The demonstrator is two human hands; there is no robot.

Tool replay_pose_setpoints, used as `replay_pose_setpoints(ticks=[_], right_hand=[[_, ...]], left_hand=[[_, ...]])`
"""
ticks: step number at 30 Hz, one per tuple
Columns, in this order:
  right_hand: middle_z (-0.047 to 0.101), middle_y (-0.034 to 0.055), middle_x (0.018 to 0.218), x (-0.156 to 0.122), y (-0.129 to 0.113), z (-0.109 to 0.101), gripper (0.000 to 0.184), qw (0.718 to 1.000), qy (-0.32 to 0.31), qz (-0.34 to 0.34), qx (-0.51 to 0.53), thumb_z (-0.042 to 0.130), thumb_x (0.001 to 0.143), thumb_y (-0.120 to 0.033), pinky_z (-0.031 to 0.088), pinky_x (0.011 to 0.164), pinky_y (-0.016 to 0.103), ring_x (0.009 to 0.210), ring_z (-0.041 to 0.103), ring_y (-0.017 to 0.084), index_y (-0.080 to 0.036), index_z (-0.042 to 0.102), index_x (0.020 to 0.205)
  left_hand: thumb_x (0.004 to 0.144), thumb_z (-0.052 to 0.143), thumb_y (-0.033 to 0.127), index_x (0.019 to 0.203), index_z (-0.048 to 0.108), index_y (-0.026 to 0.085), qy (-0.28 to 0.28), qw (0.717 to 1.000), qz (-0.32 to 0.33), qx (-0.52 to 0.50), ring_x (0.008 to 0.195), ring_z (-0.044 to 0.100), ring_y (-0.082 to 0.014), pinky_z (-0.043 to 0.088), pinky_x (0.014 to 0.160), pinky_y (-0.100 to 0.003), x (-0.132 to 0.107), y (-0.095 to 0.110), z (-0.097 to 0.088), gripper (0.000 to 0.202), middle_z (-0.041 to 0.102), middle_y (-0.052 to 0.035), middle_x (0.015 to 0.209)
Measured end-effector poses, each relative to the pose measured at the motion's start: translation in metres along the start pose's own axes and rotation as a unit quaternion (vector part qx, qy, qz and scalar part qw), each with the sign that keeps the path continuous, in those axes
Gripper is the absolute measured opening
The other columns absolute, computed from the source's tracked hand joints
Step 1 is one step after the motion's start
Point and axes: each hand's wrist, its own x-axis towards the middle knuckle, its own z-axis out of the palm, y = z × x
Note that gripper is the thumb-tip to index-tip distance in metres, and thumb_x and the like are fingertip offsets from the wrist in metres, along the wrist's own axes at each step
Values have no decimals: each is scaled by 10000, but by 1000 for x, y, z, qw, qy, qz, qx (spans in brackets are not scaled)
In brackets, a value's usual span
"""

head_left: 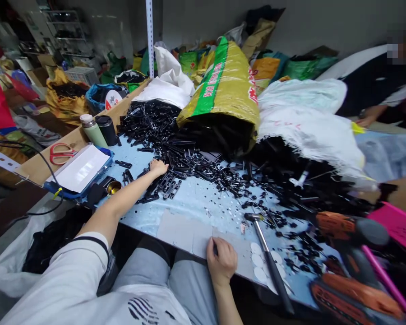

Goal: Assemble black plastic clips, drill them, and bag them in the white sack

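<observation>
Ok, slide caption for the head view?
Left hand at a heap of black parts on a blue tabletop; right hand at the edge of a grey sheet, hammer nearby.

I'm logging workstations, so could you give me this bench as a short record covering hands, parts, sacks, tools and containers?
left hand: left hand among the black parts; grip unclear
right hand: right hand curled over the grey sheet; something dark by the thumb, too little to name
sacks: yellow sack, mouth toward the person; white sack to its right
tools: hammer beside white discs; orange-and-black power tool, far right; red-handled scissors, left
containers: pale green bottle next to dark cup
</observation>
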Motion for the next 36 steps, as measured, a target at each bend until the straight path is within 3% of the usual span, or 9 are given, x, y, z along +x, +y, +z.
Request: replay_pose_setpoints(ticks=[4, 8, 13, 16, 19, 23, 36], right_hand=[[670, 42, 792, -4, 0, 1, 66, 1000, -9, 13, -2, 560, 844, -186, 394, 732, 285, 805, 583, 176, -161, 617, 822], [659, 46, 784, -6, -2, 3, 124, 999, -23, 30, -8, 526, 857, -216, 365, 723, 288, 798, 559, 175, -165, 621, 798], [637, 49, 735, -8, -5, 6, 190, 997, -42, 60, -17, 494, 864, -248, 350, 723, 294, 769, 534, 181, -166, 627, 756], [634, 51, 736, -9, -6, 8, 199, 995, -44, 82, -29, 490, 858, -253, 347, 725, 296, 764, 530, 184, -168, 636, 753], [633, 57, 748, -9, -7, 9, 207, 992, -63, 101, -27, 479, 854, -250, 351, 745, 299, 773, 531, 185, -169, 646, 761], [631, 49, 752, -7, -8, 8, 210, 991, -72, 106, -27, 473, 854, -257, 363, 750, 288, 787, 538, 181, -172, 644, 765], [633, 61, 812, 1, -9, 5, 206, 992, -64, 107, -19, 438, 872, -258, 393, 755, 282, 821, 550, 183, -177, 624, 831]], left_hand=[[851, 490, 444, 1160, 573, 84, 15, 995, 97, -7, 1292, 352, -323, 287, 1048, -428, -47, -3, -10, 482, 460, -213, 1336], [871, 464, 413, 1215, 538, 94, 50, 981, 186, -17, 1308, 343, -289, 273, 1078, -400, -114, -24, -8, 474, 458, -187, 1348], [854, 503, 361, 1276, 471, 51, 108, 974, 194, -31, 1353, 251, -351, 271, 1076, -483, -194, -65, 14, 525, 389, -233, 1388], [855, 497, 339, 1281, 464, 55, 138, 968, 205, -42, 1363, 230, -354, 272, 1080, -499, -222, -88, 29, 513, 377, -229, 1397], [868, 472, 338, 1281, 457, 36, 192, 960, 197, -60, 1381, 175, -364, 262, 1084, -524, -232, -103, 39, 512, 345, -246, 1413], [879, 453, 367, 1276, 453, 17, 244, 947, 185, -94, 1397, 118, -351, 289, 1085, -504, -232, -107, 47, 529, 309, -259, 1428], [898, 430, 330, 1242, 487, 57, 250, 935, 211, -136, 1383, 194, -338, 374, 1047, -501, -229, -106, 56, 443, 351, -220, 1419]])
